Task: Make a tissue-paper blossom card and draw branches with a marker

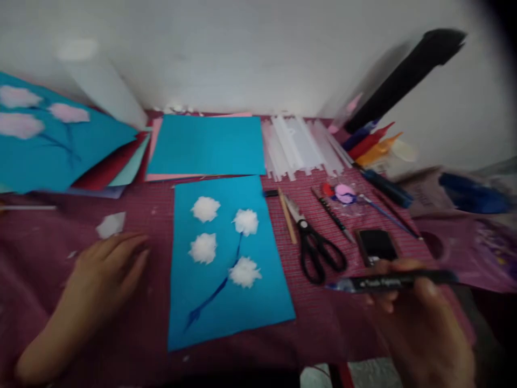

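- While the worktop (81,323) is full of craft things, blue paper (230,258) lies in the middle with four white puffs (205,209) and one painted stem.
- Left hand (105,269) rests flat and open, holding nothing.
- Right hand (420,318) fingers are closed on a pen (396,281); more stems look left to draw.

Blue paper (226,269), white tufts (205,209), red checked cloth (323,318).

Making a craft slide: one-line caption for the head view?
Right hand holds a marker beside blue paper bearing cotton tufts.
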`<state>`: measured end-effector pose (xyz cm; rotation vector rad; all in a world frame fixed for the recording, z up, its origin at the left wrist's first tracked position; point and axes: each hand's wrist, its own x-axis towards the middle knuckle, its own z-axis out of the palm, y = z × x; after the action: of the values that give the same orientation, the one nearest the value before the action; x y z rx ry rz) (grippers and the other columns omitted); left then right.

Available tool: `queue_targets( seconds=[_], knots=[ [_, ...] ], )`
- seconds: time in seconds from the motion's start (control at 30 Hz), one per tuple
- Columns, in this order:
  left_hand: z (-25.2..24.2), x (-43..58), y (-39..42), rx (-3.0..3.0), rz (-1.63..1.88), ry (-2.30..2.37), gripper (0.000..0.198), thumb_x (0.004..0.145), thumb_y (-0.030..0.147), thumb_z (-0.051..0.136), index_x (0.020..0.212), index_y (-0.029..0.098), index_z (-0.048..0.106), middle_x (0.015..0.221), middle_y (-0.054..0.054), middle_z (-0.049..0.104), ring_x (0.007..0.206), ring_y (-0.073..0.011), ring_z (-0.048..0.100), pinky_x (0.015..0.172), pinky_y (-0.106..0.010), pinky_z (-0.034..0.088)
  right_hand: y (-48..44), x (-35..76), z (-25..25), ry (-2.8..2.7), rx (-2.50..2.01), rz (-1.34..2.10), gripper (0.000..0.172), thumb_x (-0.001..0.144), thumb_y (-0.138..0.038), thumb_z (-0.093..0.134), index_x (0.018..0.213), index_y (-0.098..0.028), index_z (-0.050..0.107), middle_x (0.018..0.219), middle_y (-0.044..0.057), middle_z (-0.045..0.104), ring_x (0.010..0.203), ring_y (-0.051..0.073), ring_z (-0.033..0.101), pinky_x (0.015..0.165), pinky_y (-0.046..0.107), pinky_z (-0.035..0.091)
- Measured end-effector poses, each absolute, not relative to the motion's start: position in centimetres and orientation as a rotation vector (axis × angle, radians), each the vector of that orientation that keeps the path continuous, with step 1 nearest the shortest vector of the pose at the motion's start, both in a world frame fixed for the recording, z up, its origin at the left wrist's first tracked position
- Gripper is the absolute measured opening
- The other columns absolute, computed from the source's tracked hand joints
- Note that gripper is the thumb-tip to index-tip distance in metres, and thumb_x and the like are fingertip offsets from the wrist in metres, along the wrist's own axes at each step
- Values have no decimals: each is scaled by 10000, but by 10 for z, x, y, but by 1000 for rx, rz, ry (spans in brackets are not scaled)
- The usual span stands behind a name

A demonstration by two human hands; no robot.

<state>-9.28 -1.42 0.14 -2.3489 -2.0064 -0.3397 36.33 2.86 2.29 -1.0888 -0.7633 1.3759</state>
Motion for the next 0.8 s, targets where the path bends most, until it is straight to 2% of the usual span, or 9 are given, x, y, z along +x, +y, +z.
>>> queue_targets(
  seconds=[0.13,0.23,0.37,0.47,0.6,0.8],
  knots=[
    [15,-85,-9,-2609,-331,-1640,194,992,228,467,1146,179,575,1134,-83,639,1012,-246,606,882,-406,475,-34,308,2,-926,-964,1548,193,862,-416,695,1003,-290,732,705,10,695,564,150,629,586,304,557],
    [9,-71,5,-2768,-424,-1386,178,997,225,458,1077,177,609,1080,-61,665,1000,-238,608,884,-397,468,-69,269,-16,-991,-988,1486,199,878,-434,671,1010,-292,716,724,16,690,643,177,646,649,327,545],
    [-18,-72,8,-2768,-499,-1383,225,994,217,439,1066,169,647,1107,-80,668,1016,-252,607,894,-412,481,-91,246,-29,-1074,-1084,1342,177,863,-439,684,942,-283,712,748,28,690,801,241,675,810,428,547],
    [-42,-80,8,-2773,-602,-1445,261,998,238,420,1083,173,657,1120,-88,659,1006,-254,607,893,-417,484,-80,250,-28,-1036,-1192,1203,200,845,-444,699,945,-271,713,853,49,725,769,228,682,697,362,556],
    [-56,-84,14,-2843,-755,-1558,234,992,275,448,1077,219,659,1105,-56,648,1005,-238,596,900,-401,469,-36,262,-14,-1034,-1304,1033,173,811,-402,738,908,-262,714,698,5,705,574,172,645,544,270,511],
    [-47,-84,18,-2909,-894,-1659,210,995,249,452,1044,238,655,1059,-28,639,978,-195,591,869,-350,475,24,249,2,-1195,-1362,1006,102,819,-334,730,874,-249,720,729,-7,703,633,160,661,602,253,536]
  ],
)
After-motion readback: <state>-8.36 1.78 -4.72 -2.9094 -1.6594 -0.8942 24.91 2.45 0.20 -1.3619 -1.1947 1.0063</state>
